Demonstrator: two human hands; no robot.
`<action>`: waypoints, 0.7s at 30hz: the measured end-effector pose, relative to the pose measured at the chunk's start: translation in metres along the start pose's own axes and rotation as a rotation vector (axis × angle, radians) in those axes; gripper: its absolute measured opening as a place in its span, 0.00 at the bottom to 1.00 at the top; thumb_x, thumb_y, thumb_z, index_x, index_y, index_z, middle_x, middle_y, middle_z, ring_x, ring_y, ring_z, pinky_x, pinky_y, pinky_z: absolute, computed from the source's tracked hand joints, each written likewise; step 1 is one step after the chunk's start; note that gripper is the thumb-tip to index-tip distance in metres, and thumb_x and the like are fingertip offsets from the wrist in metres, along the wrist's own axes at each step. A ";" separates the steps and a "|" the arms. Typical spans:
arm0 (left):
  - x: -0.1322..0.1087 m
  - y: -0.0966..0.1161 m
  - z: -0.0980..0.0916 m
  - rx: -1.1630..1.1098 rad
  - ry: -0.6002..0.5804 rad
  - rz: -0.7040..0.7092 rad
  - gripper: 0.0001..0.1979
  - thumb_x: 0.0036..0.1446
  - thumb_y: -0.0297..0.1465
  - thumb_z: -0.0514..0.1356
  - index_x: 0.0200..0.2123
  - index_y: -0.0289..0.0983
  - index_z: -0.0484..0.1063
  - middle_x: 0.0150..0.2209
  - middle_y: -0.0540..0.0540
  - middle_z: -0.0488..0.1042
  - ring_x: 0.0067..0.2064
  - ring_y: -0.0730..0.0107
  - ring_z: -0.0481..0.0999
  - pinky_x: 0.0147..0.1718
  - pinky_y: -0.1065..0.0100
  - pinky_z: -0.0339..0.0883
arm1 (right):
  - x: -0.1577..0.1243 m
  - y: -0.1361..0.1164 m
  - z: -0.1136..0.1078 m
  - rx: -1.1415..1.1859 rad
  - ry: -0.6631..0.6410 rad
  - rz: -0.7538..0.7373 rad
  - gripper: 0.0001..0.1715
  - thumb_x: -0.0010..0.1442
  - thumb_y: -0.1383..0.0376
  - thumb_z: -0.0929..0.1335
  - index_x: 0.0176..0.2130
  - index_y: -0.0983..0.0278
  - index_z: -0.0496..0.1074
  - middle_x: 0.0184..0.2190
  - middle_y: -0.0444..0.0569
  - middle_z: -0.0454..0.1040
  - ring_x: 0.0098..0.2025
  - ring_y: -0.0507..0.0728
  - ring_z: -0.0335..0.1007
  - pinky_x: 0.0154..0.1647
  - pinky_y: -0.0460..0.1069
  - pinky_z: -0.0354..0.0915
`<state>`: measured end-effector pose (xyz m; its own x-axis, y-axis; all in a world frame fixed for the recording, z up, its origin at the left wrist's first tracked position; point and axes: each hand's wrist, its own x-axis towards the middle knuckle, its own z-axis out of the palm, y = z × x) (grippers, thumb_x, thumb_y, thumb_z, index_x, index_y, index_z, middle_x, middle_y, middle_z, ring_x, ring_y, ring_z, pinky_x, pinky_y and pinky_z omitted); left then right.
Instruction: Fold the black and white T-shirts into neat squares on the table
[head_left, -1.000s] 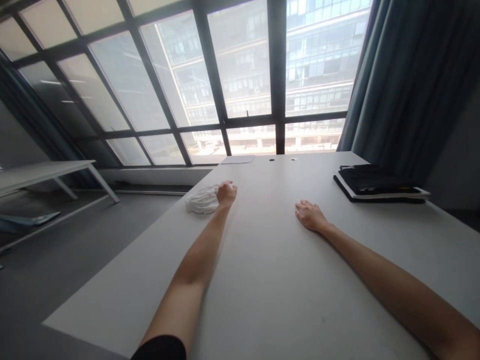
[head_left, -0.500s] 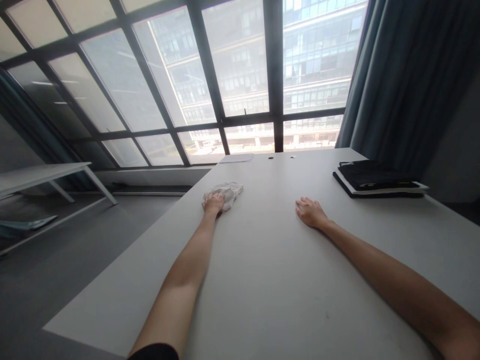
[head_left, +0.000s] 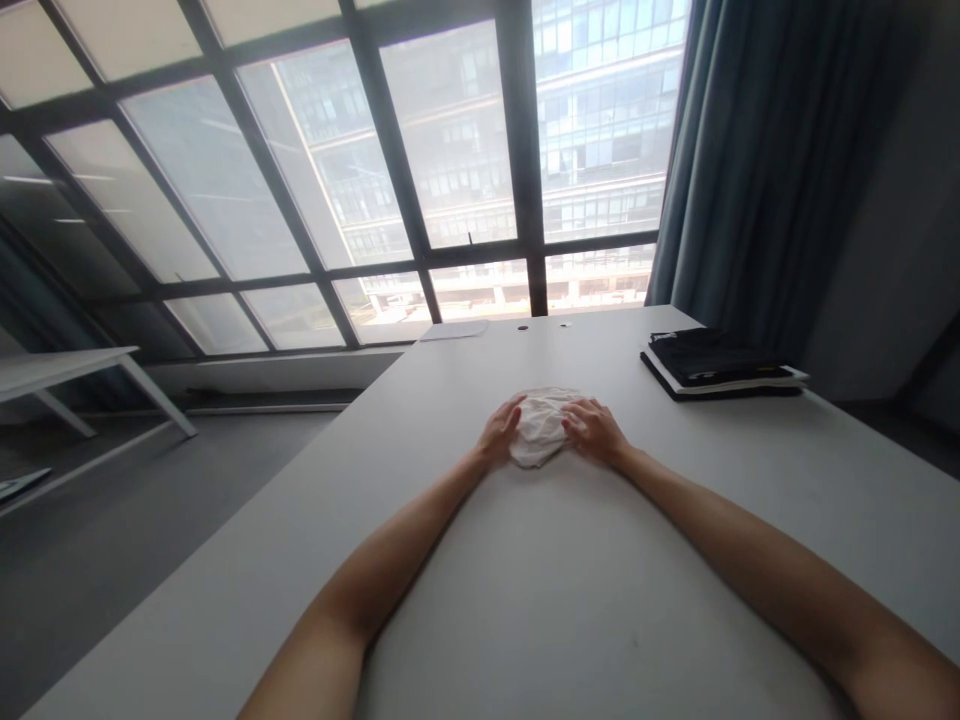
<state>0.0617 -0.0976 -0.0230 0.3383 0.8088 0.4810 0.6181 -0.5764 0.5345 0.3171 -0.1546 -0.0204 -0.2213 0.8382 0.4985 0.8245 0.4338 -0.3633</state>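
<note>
A crumpled white cloth (head_left: 541,425) lies on the pale grey table (head_left: 570,590), a little beyond its middle. My left hand (head_left: 501,430) rests against the cloth's left side with its fingers curled onto it. My right hand (head_left: 594,432) presses on the cloth's right side, fingers bent over its edge. Both forearms stretch across the tabletop toward it.
A stack of flat black and white items (head_left: 716,364) sits at the table's right edge, by a blue-grey curtain (head_left: 757,170). A sheet of paper (head_left: 454,329) lies at the far edge under the large window. Another white table (head_left: 52,368) stands to the left over grey floor.
My left hand has dragged the cloth from the table's left edge to the middle. My right hand has shifted left onto the cloth. The view has tilted slightly.
</note>
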 end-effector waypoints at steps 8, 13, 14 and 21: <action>0.006 -0.034 -0.024 0.047 0.091 -0.212 0.16 0.68 0.37 0.53 0.50 0.38 0.78 0.48 0.41 0.81 0.52 0.57 0.78 0.55 0.57 0.68 | 0.002 0.003 0.005 0.045 -0.035 -0.058 0.20 0.70 0.58 0.61 0.50 0.59 0.78 0.56 0.50 0.75 0.58 0.60 0.67 0.62 0.55 0.58; -0.002 -0.021 -0.018 0.042 -0.020 -0.105 0.18 0.61 0.36 0.63 0.54 0.44 0.76 0.47 0.46 0.81 0.52 0.59 0.78 0.58 0.59 0.65 | 0.006 0.009 0.003 0.185 0.133 0.047 0.23 0.71 0.57 0.58 0.46 0.62 0.79 0.49 0.53 0.79 0.54 0.61 0.70 0.59 0.54 0.62; -0.003 -0.019 -0.019 0.024 -0.034 -0.080 0.20 0.59 0.35 0.64 0.56 0.44 0.75 0.46 0.47 0.82 0.50 0.60 0.79 0.57 0.61 0.66 | 0.007 0.010 0.002 0.215 0.154 0.073 0.24 0.71 0.56 0.57 0.45 0.62 0.78 0.48 0.53 0.79 0.53 0.61 0.70 0.58 0.54 0.63; 0.002 -0.021 -0.023 -0.146 0.046 -0.105 0.12 0.58 0.34 0.63 0.44 0.38 0.81 0.38 0.45 0.82 0.40 0.64 0.80 0.46 0.64 0.73 | 0.007 0.018 0.005 0.457 0.273 0.214 0.28 0.68 0.50 0.58 0.46 0.63 0.77 0.43 0.53 0.81 0.45 0.61 0.73 0.49 0.53 0.68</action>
<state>0.0331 -0.0866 -0.0170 0.2424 0.8614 0.4463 0.5379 -0.5022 0.6771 0.3276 -0.1392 -0.0269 0.1186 0.8334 0.5398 0.5140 0.4136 -0.7515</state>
